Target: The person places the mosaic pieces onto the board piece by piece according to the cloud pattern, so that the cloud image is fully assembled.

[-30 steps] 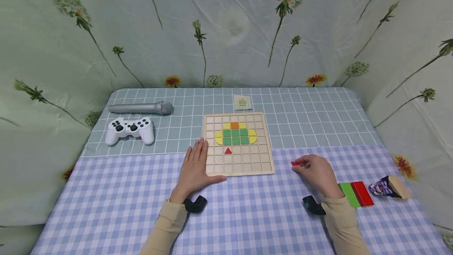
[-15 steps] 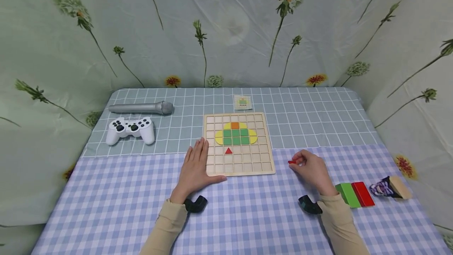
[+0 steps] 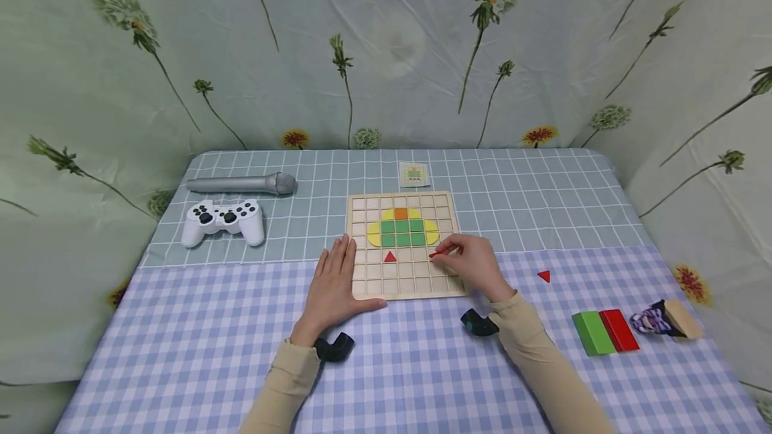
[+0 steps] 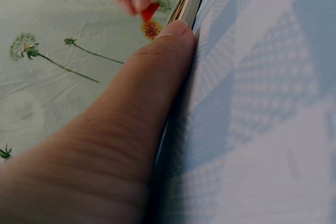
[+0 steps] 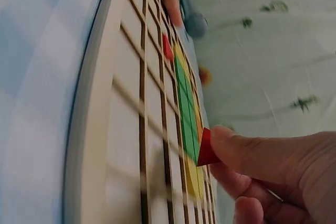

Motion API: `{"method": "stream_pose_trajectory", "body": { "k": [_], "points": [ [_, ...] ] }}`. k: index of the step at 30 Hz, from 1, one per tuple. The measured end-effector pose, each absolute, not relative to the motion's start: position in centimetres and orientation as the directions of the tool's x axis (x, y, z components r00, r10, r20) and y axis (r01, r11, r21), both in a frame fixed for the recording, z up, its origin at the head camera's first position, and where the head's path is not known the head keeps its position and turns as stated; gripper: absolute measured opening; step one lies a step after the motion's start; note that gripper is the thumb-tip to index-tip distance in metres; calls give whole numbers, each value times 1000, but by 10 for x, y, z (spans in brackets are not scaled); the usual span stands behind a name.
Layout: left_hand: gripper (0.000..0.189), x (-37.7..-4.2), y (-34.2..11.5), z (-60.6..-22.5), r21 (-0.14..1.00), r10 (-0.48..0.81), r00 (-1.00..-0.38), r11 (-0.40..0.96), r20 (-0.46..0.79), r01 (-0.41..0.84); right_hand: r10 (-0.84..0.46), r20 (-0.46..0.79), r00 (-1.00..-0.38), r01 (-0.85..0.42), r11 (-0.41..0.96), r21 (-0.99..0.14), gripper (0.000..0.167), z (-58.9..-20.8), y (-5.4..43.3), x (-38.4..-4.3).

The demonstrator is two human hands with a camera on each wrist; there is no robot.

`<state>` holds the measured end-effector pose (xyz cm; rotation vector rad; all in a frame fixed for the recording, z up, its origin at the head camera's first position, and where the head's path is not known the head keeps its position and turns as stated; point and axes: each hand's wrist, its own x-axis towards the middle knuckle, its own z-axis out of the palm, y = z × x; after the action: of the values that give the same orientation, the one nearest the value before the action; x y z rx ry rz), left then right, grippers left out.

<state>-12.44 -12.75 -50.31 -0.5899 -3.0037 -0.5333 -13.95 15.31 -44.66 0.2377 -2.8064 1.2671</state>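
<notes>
A wooden grid board (image 3: 368, 273) lies mid-table, with green squares (image 3: 402, 226), yellow rounded pieces (image 3: 431, 232) and an orange square (image 3: 401, 213) set in its cells. One red triangle (image 3: 391, 257) sits on it below the green rows. My left hand (image 3: 332, 293) rests flat at the board's left front corner, fingers straight along the left side, thumb along the front edge. Over the board's right part, my right hand (image 3: 473, 263) pinches another red triangle (image 5: 207, 148) between thumb and fingers, held above the cells. A further red triangle (image 3: 545, 276) lies on the cloth to the right.
Behind the board lies a small pattern card (image 3: 414, 174). At the left are a silver microphone (image 3: 241, 183) and a white game controller (image 3: 222, 222). A green block (image 3: 593, 333), a red block (image 3: 619, 329) and a figure-printed wooden piece (image 3: 666, 319) stand at the right.
My right hand has carried the red triangle leftward from the cloth to over the board. The triangle lying on the cloth has come into view. My left hand has stayed put.
</notes>
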Motion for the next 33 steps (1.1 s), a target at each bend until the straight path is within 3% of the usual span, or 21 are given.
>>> {"method": "stream_pose_trajectory", "body": {
  "k": [10, 24, 33],
  "points": [
    [126, -124, -126, -504, 333, 370, -921, 859, 125, 390, -248, 115, -962, -252, 644, -722, 5, -457, 111, -156],
    [126, -125, -128, -505, 335, 365, -922, 858, 132, 388, -186, 127, -974, -225, 771, -596, 4, -456, 99, -156],
    [127, -125, -128, -504, 331, 362, -924, 862, 125, 383, -218, 103, -970, -235, 761, -604, 5, -455, 106, -152]
  ]
}}
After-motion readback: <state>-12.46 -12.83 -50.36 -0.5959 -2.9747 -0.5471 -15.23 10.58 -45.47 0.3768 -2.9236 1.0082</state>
